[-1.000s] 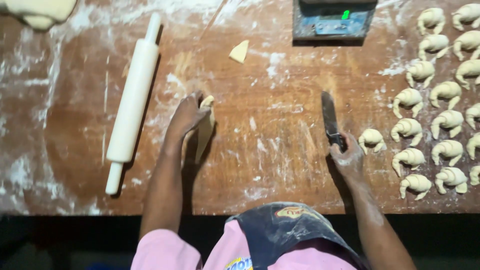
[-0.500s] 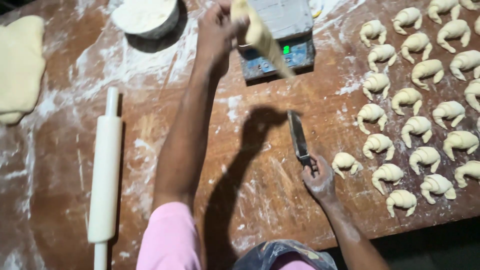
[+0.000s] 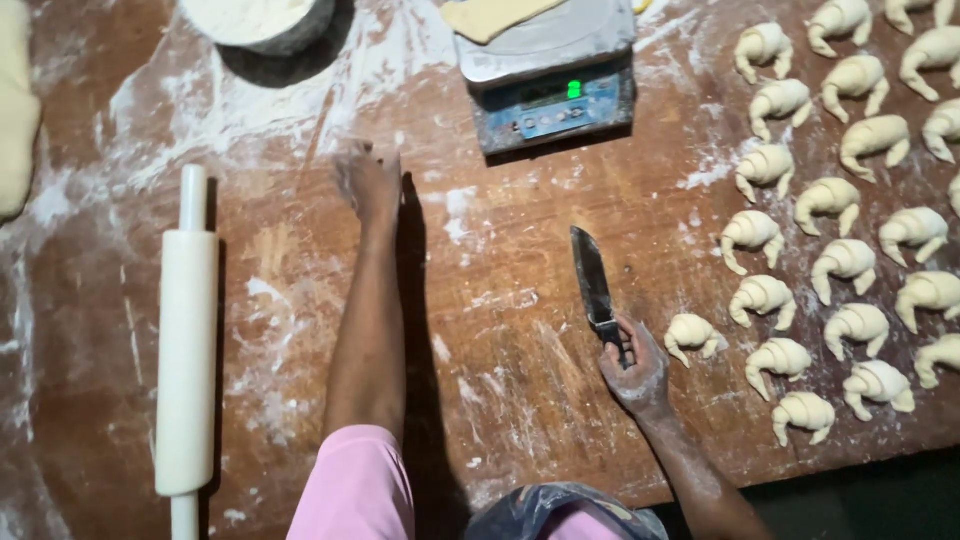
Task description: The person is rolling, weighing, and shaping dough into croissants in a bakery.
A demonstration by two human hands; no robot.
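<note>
My left hand (image 3: 368,183) lies flat and empty on the floured wooden table (image 3: 500,330), fingers pointing away from me, below and left of the kitchen scale (image 3: 548,85). A flat piece of dough (image 3: 497,14) rests on the scale's platform. My right hand (image 3: 634,368) grips the handle of a dark-bladed knife (image 3: 592,281) whose tip points away from me, blade lying on the table. Just right of that hand sits a shaped croissant (image 3: 692,334), the nearest of several rows.
A white rolling pin (image 3: 186,345) lies lengthwise at the left. A bowl of flour (image 3: 258,22) stands at the top edge. A sheet of dough (image 3: 14,110) is at the far left. Several raw croissants (image 3: 845,262) fill the right side.
My left hand carried the dough piece up from the table, set it on the scale, and has drawn back empty onto the table. My right hand kept its hold on the knife.
</note>
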